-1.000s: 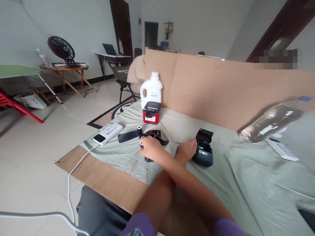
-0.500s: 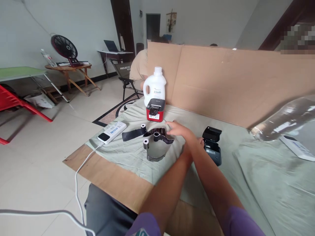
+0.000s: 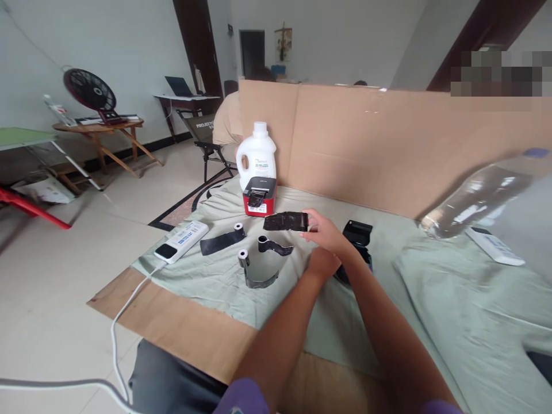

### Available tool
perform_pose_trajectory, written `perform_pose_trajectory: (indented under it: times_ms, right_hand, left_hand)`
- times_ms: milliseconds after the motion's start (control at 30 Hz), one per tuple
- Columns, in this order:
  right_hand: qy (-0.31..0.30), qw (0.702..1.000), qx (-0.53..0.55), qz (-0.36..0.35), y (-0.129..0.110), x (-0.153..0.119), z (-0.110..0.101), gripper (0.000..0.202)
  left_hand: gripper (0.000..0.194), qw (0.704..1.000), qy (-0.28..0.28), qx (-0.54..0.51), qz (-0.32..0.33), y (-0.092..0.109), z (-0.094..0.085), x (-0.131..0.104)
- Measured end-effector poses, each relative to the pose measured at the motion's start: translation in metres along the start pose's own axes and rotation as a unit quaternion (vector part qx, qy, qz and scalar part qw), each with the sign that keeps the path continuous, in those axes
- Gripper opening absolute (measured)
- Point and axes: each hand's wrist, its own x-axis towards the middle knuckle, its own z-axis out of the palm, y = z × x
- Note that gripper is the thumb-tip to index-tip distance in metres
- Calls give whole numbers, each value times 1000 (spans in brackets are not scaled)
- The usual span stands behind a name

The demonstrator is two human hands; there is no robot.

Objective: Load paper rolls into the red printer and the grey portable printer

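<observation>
My right hand (image 3: 324, 231) pinches the right end of a black strip roll (image 3: 285, 221), and the strip stretches left from its fingers. Under the right forearm lies my left hand (image 3: 324, 263), its fingers hidden beside the dark device with an open lid (image 3: 357, 234). Left of the hands, on the green cloth, sit three more black rolls: one with its strip laid out flat (image 3: 222, 242), one with a short curled tail (image 3: 276, 247), and one whose strip bends in a curve (image 3: 260, 280). Behind them stands a red and black printer (image 3: 260, 196) with black strip at its front.
A white jug (image 3: 259, 155) stands behind the printer, before a tall cardboard panel (image 3: 366, 149). A white power strip (image 3: 181, 241) with a cable lies at left. Further right are a large clear bottle (image 3: 478, 195) and a white device (image 3: 495, 247). A person sits beyond the panel.
My right hand has taken hold of a black strip roll and lifted it off the cloth. My left hand has drawn back slightly from the dark device. The view has shifted right.
</observation>
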Motion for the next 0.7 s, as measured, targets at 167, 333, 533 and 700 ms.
perform_pose_trajectory:
  times_ms: [167, 333, 533, 700]
  right_hand:
    - [6, 998, 33, 55, 3, -72, -55, 63]
    - [3, 984, 112, 138, 16, -108, -86, 63]
    - [39, 934, 294, 201, 37, -112, -99, 69]
    - [58, 952, 197, 228, 36, -108, -106, 32]
  left_hand:
    - [34, 998, -18, 63, -22, 3, -1, -2]
    - [35, 995, 39, 95, -8, 3, 1, -4]
    - [40, 991, 16, 128, -36, 1, 2, -4]
    - [36, 998, 9, 54, 14, -1, -2, -5]
